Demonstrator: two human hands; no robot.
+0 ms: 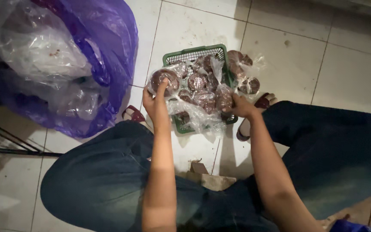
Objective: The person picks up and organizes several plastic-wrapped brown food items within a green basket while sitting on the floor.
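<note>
One green plastic basket (194,54) sits on the floor, piled with roughly a dozen clear-wrapped brown round cakes (197,81); the exact count is unclear. One large purple plastic bag (108,51). Two sandals (133,114).

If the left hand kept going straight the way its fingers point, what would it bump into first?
The left hand already holds a round brown item in a clear bag. Straight beyond that, it would probably meet the green basket, at its far rim; depth is hard to judge.

Probably home floor: white tiles (194,25), purple plastic sack (104,56), green basket (194,53).
</note>
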